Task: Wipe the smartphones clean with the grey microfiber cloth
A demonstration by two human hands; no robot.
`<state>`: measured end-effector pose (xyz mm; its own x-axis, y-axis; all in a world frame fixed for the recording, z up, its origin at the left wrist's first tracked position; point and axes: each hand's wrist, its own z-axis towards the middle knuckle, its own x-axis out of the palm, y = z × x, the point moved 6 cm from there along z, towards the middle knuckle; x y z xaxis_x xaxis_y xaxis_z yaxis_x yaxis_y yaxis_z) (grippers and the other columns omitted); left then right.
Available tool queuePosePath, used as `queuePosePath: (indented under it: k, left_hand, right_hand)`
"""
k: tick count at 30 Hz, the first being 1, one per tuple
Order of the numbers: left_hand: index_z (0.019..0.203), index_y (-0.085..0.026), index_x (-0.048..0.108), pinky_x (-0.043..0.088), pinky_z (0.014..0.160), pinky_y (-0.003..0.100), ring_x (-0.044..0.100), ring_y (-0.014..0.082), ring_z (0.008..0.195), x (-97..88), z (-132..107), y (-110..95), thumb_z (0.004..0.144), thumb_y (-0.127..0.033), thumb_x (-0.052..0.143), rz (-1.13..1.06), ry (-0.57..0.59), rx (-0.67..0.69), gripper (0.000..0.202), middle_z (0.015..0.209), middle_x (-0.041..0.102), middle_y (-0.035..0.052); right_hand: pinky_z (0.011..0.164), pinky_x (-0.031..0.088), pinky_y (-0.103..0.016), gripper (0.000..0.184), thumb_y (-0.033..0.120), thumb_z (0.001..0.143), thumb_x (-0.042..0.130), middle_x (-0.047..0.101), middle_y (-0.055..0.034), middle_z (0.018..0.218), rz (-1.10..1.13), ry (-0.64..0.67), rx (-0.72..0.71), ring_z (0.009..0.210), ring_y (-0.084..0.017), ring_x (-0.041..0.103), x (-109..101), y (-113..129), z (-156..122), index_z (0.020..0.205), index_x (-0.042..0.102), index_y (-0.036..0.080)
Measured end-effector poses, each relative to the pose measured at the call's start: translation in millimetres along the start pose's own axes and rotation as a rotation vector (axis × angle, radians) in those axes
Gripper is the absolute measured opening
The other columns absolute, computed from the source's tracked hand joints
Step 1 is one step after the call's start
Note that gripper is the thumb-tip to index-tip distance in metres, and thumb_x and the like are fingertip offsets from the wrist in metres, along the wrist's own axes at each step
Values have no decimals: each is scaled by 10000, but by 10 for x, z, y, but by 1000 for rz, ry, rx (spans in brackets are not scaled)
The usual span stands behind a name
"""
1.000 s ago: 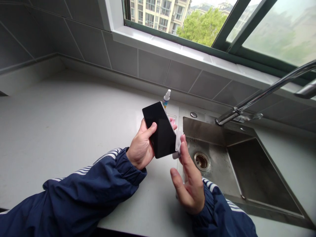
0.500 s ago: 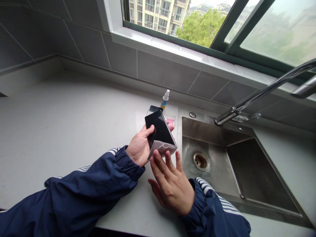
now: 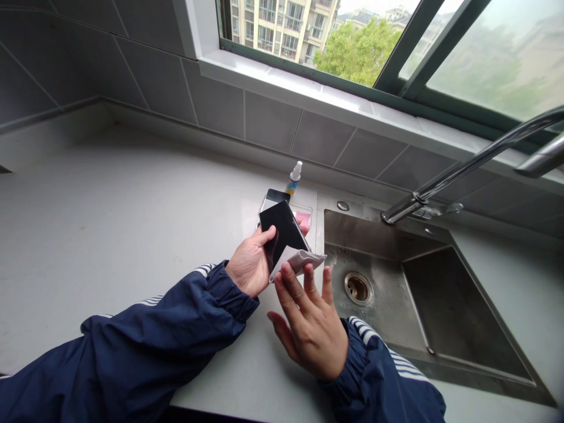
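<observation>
Object held: black phone point(image 3: 282, 232), screen up and tilted, raised above the desk point(image 3: 132, 223) just left of the sink point(image 3: 445, 311).
Left grip: left hand point(image 3: 249, 267) closed round the phone's near left edge, thumb laid on the glass, fingertips showing past the far edge.
Right grip: right hand point(image 3: 315, 329) spread flat, clasping nothing; fingertips pressing the cloth point(image 3: 299, 259) onto the phone's near end, thumb splayed clear.
Cloth: pale grey, zigzag-cut edge, draped over the phone's near corner, one corner hanging free toward the sink.
Step in hand, as judged: wiping the glass. Best done with light, even pressure, straight overlapping strokes along the screen, and the phone braced by its edges; left thumb to be lifted where it covers the glass.
Surroundings: second phone point(image 3: 274, 197) flat on the desk beyond the held one, left of the sink's back corner; spray bottle point(image 3: 294, 176) upright just beyond it; clear tray point(image 3: 304, 218) with something pink, just beside the sink's left rim.
Obstacles: tap point(image 3: 462, 167) reaching over the sink, well apart from both hands. Open basin just right of the cloth judged the main hazard should the phone slip.
</observation>
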<state>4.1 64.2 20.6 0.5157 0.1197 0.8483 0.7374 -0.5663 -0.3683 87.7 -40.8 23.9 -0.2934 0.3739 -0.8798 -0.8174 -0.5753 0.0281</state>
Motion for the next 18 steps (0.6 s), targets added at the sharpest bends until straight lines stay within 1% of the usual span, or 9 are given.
queuePosePath:
  k: [2,3,5,7,11,14,16,18]
  left_hand:
    - [1445,-87,477,520,1036,424,688,244,1120,8,5,-26,1011,-166,383,-5,15,44,451,1229,690,198]
    - [1444,-86,477,521,1035,426,689,244,1117,12,6,-33,1009,-162,386,-1,20,54,451,1233,688,199]
    - [1453,-97,469,524,1025,451,697,252,1096,10,5,-23,1007,-168,390,17,12,32,458,1231,689,199]
    - [1465,-110,456,525,1016,474,704,260,1076,1,1,-9,1009,-177,387,26,-2,3,467,1216,695,199]
    - [1464,-106,455,518,1025,464,704,257,1078,0,2,-27,1008,-170,383,11,14,38,467,1202,700,198]
    - [1475,-129,443,536,985,508,719,270,1028,-24,18,6,1010,-196,389,25,1,-16,473,1200,701,192]
    - [1460,-118,457,533,997,478,716,258,1042,-36,33,-5,1006,-180,388,20,0,4,463,1204,701,188]
    - [1436,-98,480,518,1027,415,705,238,1077,-36,42,-35,996,-149,391,18,18,66,451,1198,706,185]
  right_hand:
    - [1237,-12,-628,787,228,946,563,246,-76,1628,-13,-22,47,1538,-329,-11,-14,-40,2,1595,126,148]
    - [1233,-5,-637,797,230,941,573,249,-87,1627,-13,-24,54,1536,-338,-15,-15,-49,2,1595,126,140]
    - [1234,-12,-633,809,275,938,594,260,-96,1625,-2,-1,14,1536,-343,-15,1,-32,1,1592,143,127]
    - [1237,-23,-622,804,314,943,597,271,-86,1622,5,17,-25,1540,-331,-7,17,-10,-3,1591,155,136]
    - [1223,-5,-660,804,269,949,581,225,-88,1631,-11,-8,44,1537,-352,-34,19,-37,-15,1593,121,129]
    - [1237,-36,-621,756,263,954,567,241,-69,1628,0,28,-30,1540,-331,-14,52,20,-14,1589,175,140]
    - [1236,-33,-625,751,234,953,559,250,-61,1626,2,7,1,1540,-327,-6,33,-6,-4,1591,172,153]
    - [1222,23,-671,773,170,939,554,244,-77,1627,18,-50,91,1535,-356,12,-22,-83,7,1594,145,153]
